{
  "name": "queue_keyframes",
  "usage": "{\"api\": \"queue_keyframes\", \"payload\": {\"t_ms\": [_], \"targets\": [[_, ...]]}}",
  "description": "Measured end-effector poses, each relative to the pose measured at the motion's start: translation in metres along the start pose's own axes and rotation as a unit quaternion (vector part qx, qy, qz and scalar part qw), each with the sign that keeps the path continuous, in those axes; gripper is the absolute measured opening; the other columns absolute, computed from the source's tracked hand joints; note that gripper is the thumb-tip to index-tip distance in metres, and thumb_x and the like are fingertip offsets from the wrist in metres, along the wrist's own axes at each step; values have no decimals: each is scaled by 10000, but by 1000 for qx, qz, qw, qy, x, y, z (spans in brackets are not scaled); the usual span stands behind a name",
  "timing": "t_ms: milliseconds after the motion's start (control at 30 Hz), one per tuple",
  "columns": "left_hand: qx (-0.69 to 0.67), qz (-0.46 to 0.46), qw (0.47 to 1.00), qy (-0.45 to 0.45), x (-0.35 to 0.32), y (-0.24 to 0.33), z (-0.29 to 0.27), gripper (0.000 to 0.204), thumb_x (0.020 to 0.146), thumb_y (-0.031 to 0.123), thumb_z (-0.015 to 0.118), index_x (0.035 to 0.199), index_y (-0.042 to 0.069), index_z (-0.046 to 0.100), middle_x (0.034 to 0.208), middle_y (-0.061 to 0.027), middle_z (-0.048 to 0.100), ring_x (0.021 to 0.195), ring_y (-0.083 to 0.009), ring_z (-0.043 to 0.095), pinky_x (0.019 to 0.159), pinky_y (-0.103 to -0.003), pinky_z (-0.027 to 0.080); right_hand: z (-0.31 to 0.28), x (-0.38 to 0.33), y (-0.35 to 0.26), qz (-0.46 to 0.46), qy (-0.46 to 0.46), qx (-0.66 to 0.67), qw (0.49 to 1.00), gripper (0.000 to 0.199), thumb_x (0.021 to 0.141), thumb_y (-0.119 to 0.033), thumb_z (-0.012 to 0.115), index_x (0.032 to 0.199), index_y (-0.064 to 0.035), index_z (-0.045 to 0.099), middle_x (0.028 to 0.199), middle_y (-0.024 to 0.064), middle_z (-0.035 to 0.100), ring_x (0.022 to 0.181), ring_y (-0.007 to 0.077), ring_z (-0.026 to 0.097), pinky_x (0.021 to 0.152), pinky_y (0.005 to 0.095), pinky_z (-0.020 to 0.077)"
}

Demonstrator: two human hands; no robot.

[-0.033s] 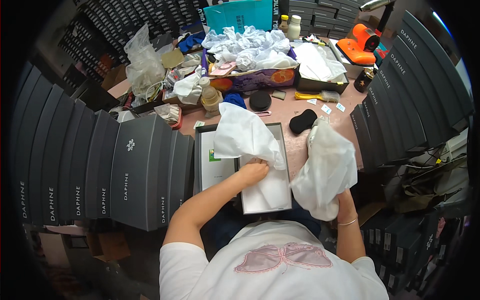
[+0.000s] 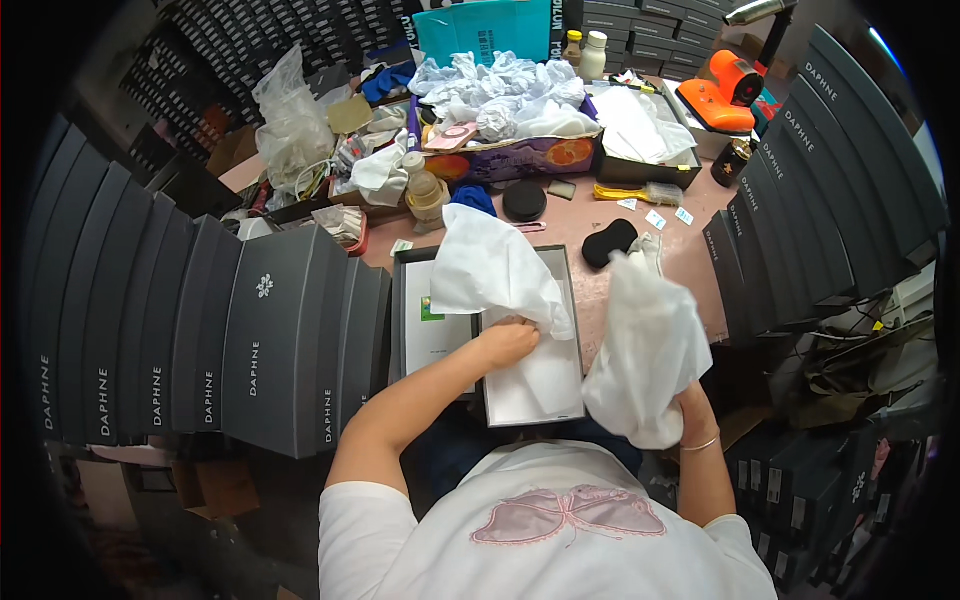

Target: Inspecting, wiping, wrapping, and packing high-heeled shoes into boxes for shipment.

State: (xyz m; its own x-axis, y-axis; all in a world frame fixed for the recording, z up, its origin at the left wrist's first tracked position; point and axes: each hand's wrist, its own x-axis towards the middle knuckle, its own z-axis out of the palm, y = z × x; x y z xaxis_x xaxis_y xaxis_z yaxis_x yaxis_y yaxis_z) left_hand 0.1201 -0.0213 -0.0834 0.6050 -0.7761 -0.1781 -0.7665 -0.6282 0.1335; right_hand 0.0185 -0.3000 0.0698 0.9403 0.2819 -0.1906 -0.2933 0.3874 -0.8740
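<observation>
A shoe box [image 2: 574,388] with a grey rim and white inside lies in front of me, white paper lining part of it. My left hand [image 2: 510,343] is closed over the box on a sheet of white wrapping paper [image 2: 492,258], which stands up above the fist. To the right of the box, my right hand [image 2: 695,408] holds up a thin white bag [image 2: 645,355]. My fingers there are mostly behind the bag. A pale, crumpled piece shows at the bag's far end; what is inside cannot be made out. The box lid [image 2: 436,345] lies left of the box, inside up.
Dark shoe boxes stand in a row at left [image 2: 270,340] and in a leaning stack at right [image 2: 810,170]. Behind are a purple carton [image 2: 520,160] of crumpled paper, a bottle [image 2: 425,195], a yellow brush [image 2: 635,193], a black pad [image 2: 608,243] and an orange device [image 2: 722,95].
The white bag in my right hand has shifted and looks narrower, with its far end now crumpled. My left hand stays where it was.
</observation>
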Motion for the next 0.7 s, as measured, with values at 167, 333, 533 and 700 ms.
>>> {"api": "queue_keyframes", "payload": {"t_ms": [167, 333, 533, 700], "targets": [[-133, 7, 989, 64, 30, -17, -54, 122, 782, 105, 591, 872, 36, 636, 857, -162, 651, 838, -333, 652, 752, -428, 523, -8, 10, 10, 247, -283, -138, 916, 673, 834, -367, 666, 1343, 28, 474, 1223, 67, 574, 1106, 140, 525, 962, 300, 421], [-64, -21, 997, -41, 72, -22, -75, 191, 756, 116, 592, 899, 82, 714, 863, -154, 688, 829, -338, 665, 750, -430, 529, 70, 86, 55, 119, -258, -574, 768, 637, 815, -436, 630, 1189, 68, 518, 1106, 300, 606, 995, 396, 628, 831, 424, 504], [-144, -39, 988, 40, 20, -13, -69, 190, 772, 136, 594, 898, 47, 705, 914, -166, 682, 891, -343, 648, 808, -420, 515, 70, 90, 135, -72, -123, -733, 666, 615, 783, -399, 707, 1144, 62, 519, 961, 221, 604, 879, 383, 634, 752, 452, 524], [-331, -70, 865, 370, -35, 9, -93, 225, 826, 195, 609, 878, -17, 666, 866, -156, 657, 949, -328, 612, 854, -399, 479, 74, 46, 19, -175, -53, -610, 771, 460, 808, -252, 710, 1174, -34, 537, 1054, 171, 598, 920, 365, 619, 761, 416, 515]]}}
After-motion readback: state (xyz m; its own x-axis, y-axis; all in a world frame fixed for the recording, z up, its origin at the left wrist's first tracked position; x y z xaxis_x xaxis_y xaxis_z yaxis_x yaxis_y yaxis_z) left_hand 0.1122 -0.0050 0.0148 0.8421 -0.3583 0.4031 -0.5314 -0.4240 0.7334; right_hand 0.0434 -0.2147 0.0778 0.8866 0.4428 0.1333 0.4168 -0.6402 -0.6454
